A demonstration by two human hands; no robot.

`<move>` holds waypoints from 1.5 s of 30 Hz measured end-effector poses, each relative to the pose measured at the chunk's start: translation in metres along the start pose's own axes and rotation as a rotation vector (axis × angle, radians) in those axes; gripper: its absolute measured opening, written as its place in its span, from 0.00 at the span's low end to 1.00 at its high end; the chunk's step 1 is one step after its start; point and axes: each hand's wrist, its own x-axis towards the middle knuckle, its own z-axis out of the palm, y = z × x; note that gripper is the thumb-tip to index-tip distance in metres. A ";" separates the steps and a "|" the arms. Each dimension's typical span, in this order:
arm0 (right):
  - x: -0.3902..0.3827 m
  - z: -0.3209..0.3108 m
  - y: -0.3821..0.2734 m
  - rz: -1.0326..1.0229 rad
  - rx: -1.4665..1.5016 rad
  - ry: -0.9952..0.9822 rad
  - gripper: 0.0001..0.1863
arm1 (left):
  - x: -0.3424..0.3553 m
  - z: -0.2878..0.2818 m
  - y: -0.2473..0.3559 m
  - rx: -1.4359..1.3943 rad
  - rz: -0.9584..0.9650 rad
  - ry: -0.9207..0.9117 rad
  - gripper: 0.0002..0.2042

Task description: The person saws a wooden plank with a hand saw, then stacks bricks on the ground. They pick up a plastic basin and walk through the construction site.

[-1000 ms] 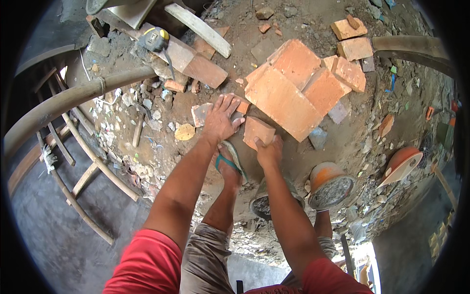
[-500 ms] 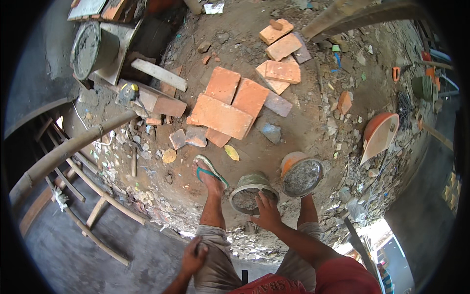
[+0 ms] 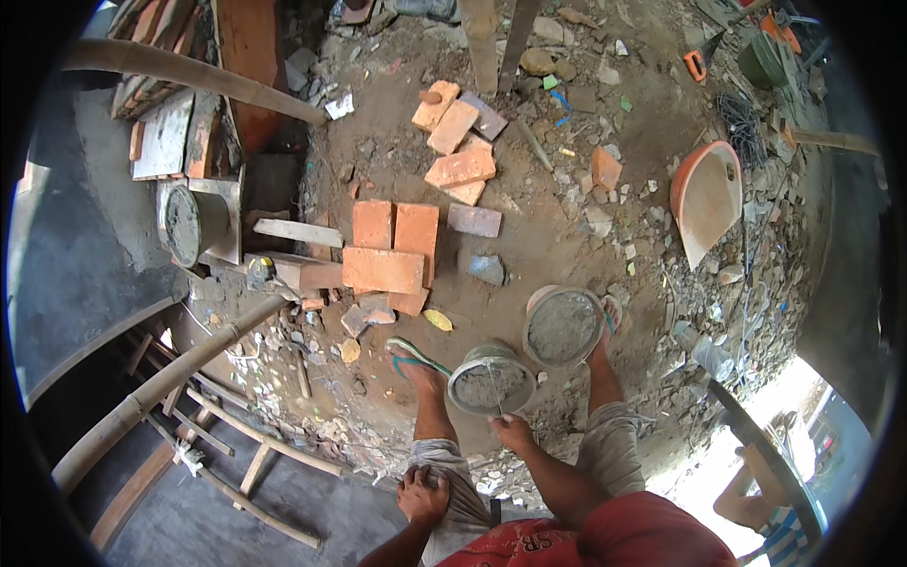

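My right hand (image 3: 513,432) is closed on the thin handle of a bucket (image 3: 460,402) between my feet, at its near rim. Grey mortar (image 3: 489,387) lies inside this bucket. Just right of it, by my right foot, stands a second bucket (image 3: 536,352), also holding grey mortar (image 3: 565,327). My left hand (image 3: 422,493) rests over my left knee, holding nothing, its fingers apart.
Orange bricks (image 3: 383,270) lie stacked ahead, with more bricks (image 3: 460,170) beyond. A mortar bucket (image 3: 192,225) and tape measure (image 3: 259,273) sit at left, near bamboo poles (image 3: 170,387). An orange basin (image 3: 709,203) lies right; another person (image 3: 761,487) shows lower right.
My right hand has moved from over the bucket's mouth to its handle at the near rim. My left hand now lies over the knee. The whole view has turned.
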 end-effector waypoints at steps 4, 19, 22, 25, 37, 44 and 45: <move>-0.010 0.006 -0.014 -0.031 0.022 0.039 0.33 | 0.003 -0.006 0.005 0.091 -0.075 -0.042 0.31; -0.010 0.017 -0.145 -0.129 -0.157 0.210 0.30 | 0.006 -0.023 -0.022 0.025 -0.031 -0.069 0.32; 0.019 -0.005 -0.188 -0.148 -0.109 0.197 0.32 | 0.011 -0.022 -0.026 0.047 -0.002 -0.026 0.32; -0.010 0.006 -0.176 -0.235 -0.176 0.181 0.41 | 0.010 -0.017 -0.025 0.039 0.030 0.019 0.31; -0.185 -0.217 0.014 -0.268 -1.283 -0.377 0.24 | -0.015 0.040 0.023 0.034 0.124 0.021 0.31; -0.247 -0.326 0.038 -0.461 -1.293 -0.273 0.30 | -0.182 0.007 0.090 0.038 0.131 -0.153 0.40; -0.248 -0.335 0.040 -0.523 -1.311 -0.319 0.31 | -0.200 -0.003 0.096 0.055 0.144 -0.154 0.39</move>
